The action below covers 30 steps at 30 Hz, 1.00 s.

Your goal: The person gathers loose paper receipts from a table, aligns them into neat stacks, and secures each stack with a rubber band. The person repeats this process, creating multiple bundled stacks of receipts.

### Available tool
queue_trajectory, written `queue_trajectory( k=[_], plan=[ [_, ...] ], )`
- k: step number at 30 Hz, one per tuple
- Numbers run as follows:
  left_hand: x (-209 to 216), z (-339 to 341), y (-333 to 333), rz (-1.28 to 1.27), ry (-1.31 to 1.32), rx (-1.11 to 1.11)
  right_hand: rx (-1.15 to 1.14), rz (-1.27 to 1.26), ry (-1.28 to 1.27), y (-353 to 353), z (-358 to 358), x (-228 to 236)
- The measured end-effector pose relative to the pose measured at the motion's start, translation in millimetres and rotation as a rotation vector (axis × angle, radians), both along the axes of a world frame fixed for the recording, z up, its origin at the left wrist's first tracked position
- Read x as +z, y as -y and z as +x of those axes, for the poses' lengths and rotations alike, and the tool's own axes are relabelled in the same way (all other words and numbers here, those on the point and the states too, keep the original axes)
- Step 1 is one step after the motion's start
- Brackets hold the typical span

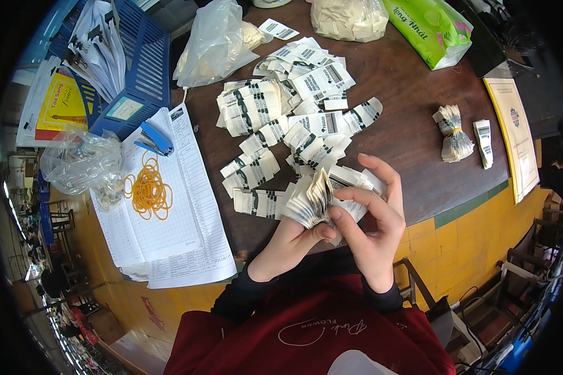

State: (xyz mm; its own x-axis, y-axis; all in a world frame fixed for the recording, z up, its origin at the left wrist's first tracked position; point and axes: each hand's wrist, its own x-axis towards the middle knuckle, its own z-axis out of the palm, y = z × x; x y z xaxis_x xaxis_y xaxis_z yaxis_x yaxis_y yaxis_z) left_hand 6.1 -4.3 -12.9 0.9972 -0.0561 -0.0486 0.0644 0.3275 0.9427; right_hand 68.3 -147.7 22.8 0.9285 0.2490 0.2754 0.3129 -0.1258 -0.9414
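My left hand (291,245) grips the bottom of a thick fanned stack of white printed paper tags (313,201), just above the near edge of the dark wooden table (419,112). My right hand (372,212) is on the same stack from the right, thumb and fingers spreading the tags apart. Behind the hands lies a loose pile of the same tags (294,106), spread across the middle of the table.
A bundle of tags tied with a band (453,132) and a small flat stack (483,142) lie at the right. Yellow rubber bands (149,190) and a blue stapler (155,139) rest on printed sheets (169,237) at the left. Plastic bags (216,40) and a blue basket (141,69) stand behind.
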Motion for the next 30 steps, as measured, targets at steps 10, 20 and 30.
queue_trajectory(
  k=[10, 20, 30],
  plan=[
    [2.8, 3.1, 0.3, 0.066, 0.018, -0.012, -0.012, -0.027, 0.006, 0.4, 0.2, -1.1],
    [7.4, 2.6, 0.4, 0.088, -0.026, -0.059, -0.031, -0.008, 0.042, 2.3, 1.9, 1.8],
    [5.9, 6.3, 0.6, 0.161, 0.075, -0.026, -0.054, 0.029, -0.062, 0.6, -1.4, 0.1]
  ],
)
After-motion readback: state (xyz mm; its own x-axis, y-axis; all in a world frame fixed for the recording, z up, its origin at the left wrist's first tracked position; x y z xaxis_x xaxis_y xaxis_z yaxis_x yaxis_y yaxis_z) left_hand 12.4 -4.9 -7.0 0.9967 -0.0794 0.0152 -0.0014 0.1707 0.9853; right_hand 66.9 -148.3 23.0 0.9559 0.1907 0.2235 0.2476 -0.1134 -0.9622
